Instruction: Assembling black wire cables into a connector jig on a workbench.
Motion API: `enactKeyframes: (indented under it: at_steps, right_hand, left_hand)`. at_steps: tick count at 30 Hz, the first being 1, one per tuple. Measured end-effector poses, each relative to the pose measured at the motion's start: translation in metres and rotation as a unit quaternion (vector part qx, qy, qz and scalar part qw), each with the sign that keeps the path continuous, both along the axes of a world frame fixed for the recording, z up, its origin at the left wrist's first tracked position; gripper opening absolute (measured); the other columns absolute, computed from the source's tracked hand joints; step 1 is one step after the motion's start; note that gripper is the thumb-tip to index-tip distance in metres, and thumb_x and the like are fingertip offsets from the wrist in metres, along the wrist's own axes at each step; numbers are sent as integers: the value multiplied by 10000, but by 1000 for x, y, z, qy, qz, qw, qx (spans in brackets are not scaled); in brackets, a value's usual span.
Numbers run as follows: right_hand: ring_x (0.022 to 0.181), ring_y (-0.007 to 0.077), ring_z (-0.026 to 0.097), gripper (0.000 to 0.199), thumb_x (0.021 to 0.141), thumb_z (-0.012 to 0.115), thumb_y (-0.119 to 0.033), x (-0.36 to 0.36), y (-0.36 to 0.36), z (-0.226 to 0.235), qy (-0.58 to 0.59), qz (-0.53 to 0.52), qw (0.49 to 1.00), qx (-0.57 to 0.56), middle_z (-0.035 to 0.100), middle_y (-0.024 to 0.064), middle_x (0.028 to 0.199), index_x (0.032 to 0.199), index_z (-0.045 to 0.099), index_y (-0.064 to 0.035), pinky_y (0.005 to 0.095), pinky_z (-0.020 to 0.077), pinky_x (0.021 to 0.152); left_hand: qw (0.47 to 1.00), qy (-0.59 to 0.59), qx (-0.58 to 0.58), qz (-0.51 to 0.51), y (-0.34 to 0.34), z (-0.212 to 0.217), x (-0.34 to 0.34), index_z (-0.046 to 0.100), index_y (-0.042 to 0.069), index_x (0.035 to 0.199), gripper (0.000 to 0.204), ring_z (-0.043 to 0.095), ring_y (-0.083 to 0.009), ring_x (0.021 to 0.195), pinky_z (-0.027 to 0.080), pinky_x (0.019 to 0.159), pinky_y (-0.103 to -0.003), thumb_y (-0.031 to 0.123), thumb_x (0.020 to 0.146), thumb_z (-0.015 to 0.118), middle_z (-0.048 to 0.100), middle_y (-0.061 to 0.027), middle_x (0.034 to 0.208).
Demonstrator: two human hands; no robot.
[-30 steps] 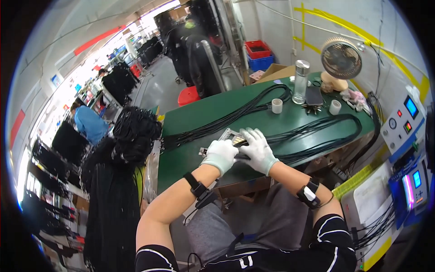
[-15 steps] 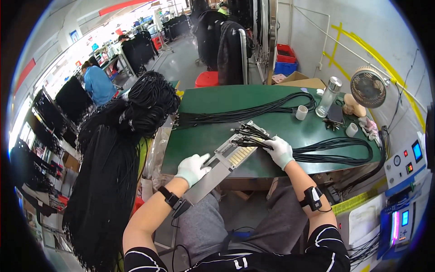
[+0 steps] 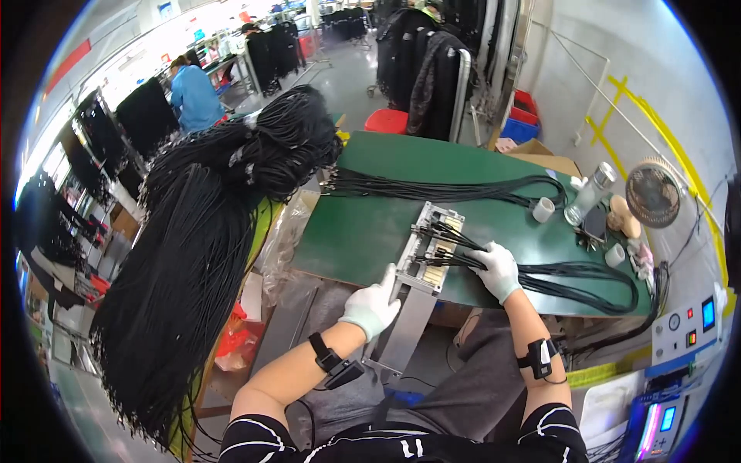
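Observation:
A metal fixture (image 3: 417, 251) with a row of pale blocks lies across the table's near edge, its plain metal plate (image 3: 403, 328) reaching out over my lap. Connector ends of several black cables (image 3: 455, 262) lie across the fixture in two groups. My right hand (image 3: 495, 272), in a white glove, is closed around these cables just right of the fixture; their looped lengths trail off to the right. Also gloved in white, my left hand (image 3: 372, 309) is beside the fixture's near left side, index finger stretched along it. Its lower fingers are partly hidden.
A large heap of black cables (image 3: 185, 262) hangs at the left. Another cable bundle (image 3: 448, 187) lies along the far side of the green table (image 3: 363, 243). At the right stand a glass bottle (image 3: 590, 193), a white cup (image 3: 543, 209) and a fan (image 3: 653, 193).
The fixture has turned to stand more nearly straight away from me. My left hand has moved right along with it. The cable ends now lie spread in two groups, still held by my right hand.

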State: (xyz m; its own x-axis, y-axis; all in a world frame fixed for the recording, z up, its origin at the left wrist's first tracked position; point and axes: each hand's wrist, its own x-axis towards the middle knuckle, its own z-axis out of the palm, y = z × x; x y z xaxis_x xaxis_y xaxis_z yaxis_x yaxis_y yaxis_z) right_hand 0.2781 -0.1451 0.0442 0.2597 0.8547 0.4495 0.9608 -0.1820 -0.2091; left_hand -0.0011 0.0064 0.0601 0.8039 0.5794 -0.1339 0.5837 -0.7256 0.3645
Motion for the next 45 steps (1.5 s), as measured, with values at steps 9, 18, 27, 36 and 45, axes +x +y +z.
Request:
enactKeyframes:
  at_steps: [9, 18, 27, 36, 45]
  right_hand:
    - [888, 308, 626, 323, 700, 800, -142, -5, 0, -4, 4, -20, 1000, -9, 640, 82, 916, 1017, 758, -187, 418, 514, 779]
    - [878, 318, 623, 311, 701, 807, -145, -1, 0, -8, -4, -38, 999, -11, 638, 93, 906, 1007, 753, -163, 418, 512, 777]
    - [869, 361, 597, 352, 681, 805, -98, -1, -2, -8, -3, -30, 999, 14, 615, 131, 883, 1026, 733, -101, 436, 488, 767]
    - [966, 361, 620, 355, 796, 758, -342, -2, 9, 17, 112, 83, 989, -59, 683, 129, 1014, 1057, 751, -102, 444, 502, 856]
    - [1010, 357, 610, 270, 786, 760, -330, 11, 53, 28, 59, 19, 995, 73, 711, 100, 1004, 949, 756, -115, 447, 481, 915]
  left_hand:
    - [971, -199, 108, -71, 12, -2, -8, 542, 169, 1393, 646, 548, -355, 1213, 398, 1043, -512, 293, 774, 675, 582, -193, 1269]
    - [948, -274, 130, -96, 18, -34, 14, 648, 159, 1166, 454, 454, -340, 1325, 204, 1178, -571, 218, 718, 673, 556, -161, 1301]
    - [936, -320, 145, 10, 28, -51, 15, 661, 126, 1043, 322, 461, -341, 1319, 211, 1175, -578, 193, 728, 655, 545, -166, 1346]
    - [941, -317, 121, -19, 33, -47, 9, 658, 117, 1096, 370, 471, -359, 1309, 256, 1168, -542, 183, 733, 647, 558, -212, 1323]
    - [925, -364, 107, -14, 40, -49, 13, 695, 128, 1034, 285, 515, -379, 1261, 311, 1158, -511, 125, 753, 643, 604, -214, 1283]
